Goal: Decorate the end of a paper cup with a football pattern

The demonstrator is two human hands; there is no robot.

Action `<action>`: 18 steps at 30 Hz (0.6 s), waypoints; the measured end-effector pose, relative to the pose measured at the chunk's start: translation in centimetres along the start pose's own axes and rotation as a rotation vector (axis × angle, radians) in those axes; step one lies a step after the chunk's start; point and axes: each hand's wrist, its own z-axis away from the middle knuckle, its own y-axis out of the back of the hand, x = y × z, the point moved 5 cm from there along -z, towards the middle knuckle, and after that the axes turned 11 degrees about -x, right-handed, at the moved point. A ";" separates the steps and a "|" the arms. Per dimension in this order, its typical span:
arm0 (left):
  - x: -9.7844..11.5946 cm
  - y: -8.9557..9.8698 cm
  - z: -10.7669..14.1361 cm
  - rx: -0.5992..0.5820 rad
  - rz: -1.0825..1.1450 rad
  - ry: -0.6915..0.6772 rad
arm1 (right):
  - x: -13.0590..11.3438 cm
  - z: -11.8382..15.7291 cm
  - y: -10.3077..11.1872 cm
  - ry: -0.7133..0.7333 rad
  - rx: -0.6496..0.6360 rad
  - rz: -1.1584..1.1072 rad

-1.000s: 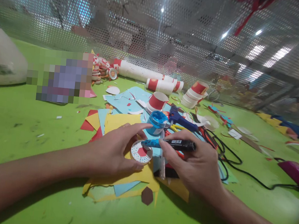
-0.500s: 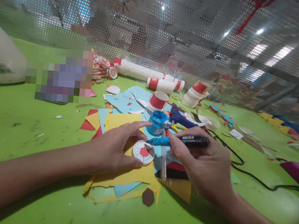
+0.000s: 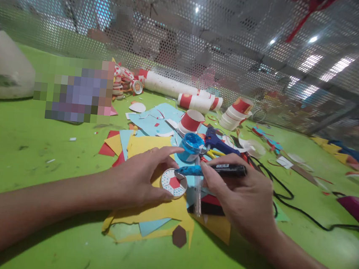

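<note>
A white paper disc point(image 3: 166, 183) with a red hexagon in its centre and blue dots in its outer sections lies over yellow paper point(image 3: 137, 208). My left hand point(image 3: 148, 174) grips the disc's left edge between thumb and fingers. In my right hand point(image 3: 240, 191) is a marker pen point(image 3: 214, 170), black at the back and blue-smeared at the front. Its tip is at the disc's upper edge; whether it touches cannot be made out. Just behind stands an open jar of blue paint point(image 3: 189, 150). A clear glue stick point(image 3: 198, 195) lies between disc and right hand.
A blue glue gun point(image 3: 218, 142) and a red-and-white paper cup point(image 3: 191, 122) stand behind the jar. Stacked cups point(image 3: 235, 113) and a long row of cups point(image 3: 171, 85) lie farther back. A black cable point(image 3: 305, 216) runs right. A brown hexagon point(image 3: 179, 236) lies in front.
The marker and my right hand have shifted slightly left relative to the disc. My left hand keeps its hold on the disc. The whole view has moved a little.
</note>
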 end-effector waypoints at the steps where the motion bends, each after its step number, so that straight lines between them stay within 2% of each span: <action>1: 0.0 0.0 0.0 0.001 0.001 -0.002 | 0.0 0.0 0.0 0.005 0.003 0.006; 18: 0.4 0.2 -0.1 0.000 -0.012 0.001 | -0.7 -0.1 -0.2 0.045 -0.005 0.056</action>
